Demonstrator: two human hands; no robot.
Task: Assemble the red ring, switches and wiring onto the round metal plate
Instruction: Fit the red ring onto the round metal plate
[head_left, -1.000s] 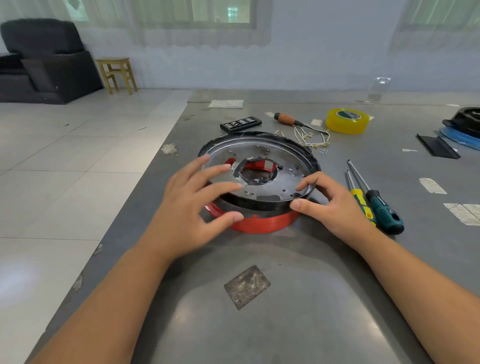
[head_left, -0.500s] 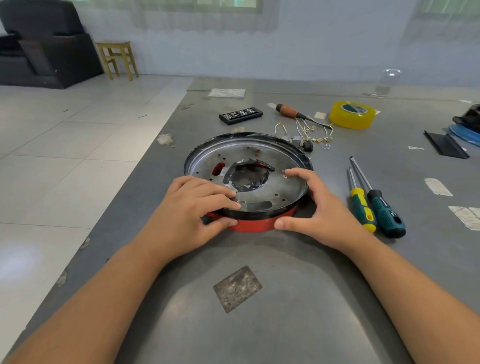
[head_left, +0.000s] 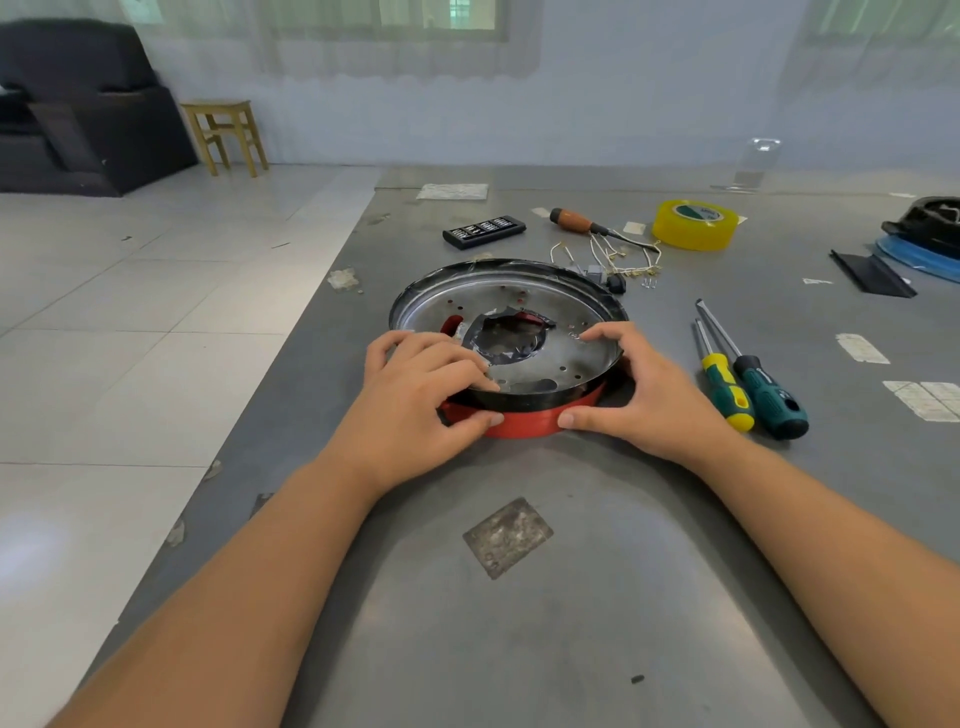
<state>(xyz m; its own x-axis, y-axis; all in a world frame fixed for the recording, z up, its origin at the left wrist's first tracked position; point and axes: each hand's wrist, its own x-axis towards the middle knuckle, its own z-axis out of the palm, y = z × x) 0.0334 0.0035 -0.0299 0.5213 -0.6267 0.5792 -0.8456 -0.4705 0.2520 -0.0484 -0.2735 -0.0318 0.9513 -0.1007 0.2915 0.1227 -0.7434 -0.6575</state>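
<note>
A round metal plate (head_left: 519, 301) with a torn centre hole sits on top of a red ring (head_left: 524, 420) on the grey table. My left hand (head_left: 415, 400) grips the near left side, fingers over the plate's rim and thumb against the red ring. My right hand (head_left: 639, 395) holds the near right side the same way, thumb on the ring and fingers on the plate. A bundle of pale wiring (head_left: 618, 257) with a grey and a black switch (head_left: 615, 283) lies just behind the plate.
Two screwdrivers (head_left: 748, 384) lie right of my right hand. Farther back are an orange-handled screwdriver (head_left: 574, 221), a yellow tape roll (head_left: 695, 224), a black bit case (head_left: 484, 231) and small screws (head_left: 649, 283). The table's left edge (head_left: 291, 395) drops to tiled floor.
The plate has been lowered and pressed onto the red ring. Both hands went from spread fingers to closed grips on the near rim, and the view tilted slightly.
</note>
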